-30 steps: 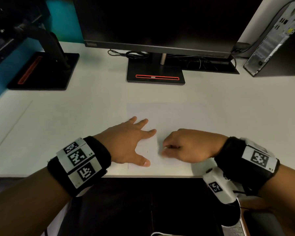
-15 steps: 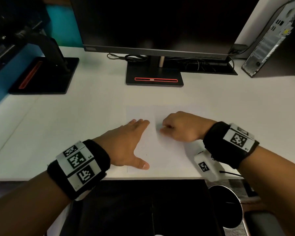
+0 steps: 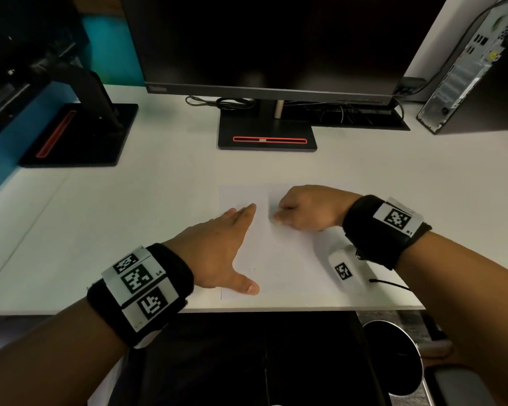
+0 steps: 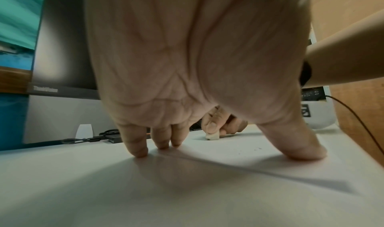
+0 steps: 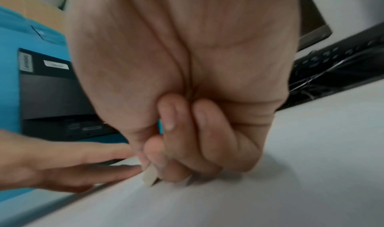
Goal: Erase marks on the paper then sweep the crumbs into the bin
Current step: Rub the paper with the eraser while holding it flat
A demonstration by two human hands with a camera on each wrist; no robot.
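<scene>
A sheet of paper (image 3: 279, 253) lies on the surface (image 3: 129, 218) near its front edge, directly before the monitor stand (image 3: 267, 133). The left hand (image 3: 217, 247) rests on the paper's left side, while the right hand (image 3: 308, 210) presses an eraser (image 4: 212, 135) onto its far part. A bin (image 3: 393, 356) sits below the surface's front edge, to the right.

"ThinkVision" on monitor bezel (image 4: 45, 89)
</scene>
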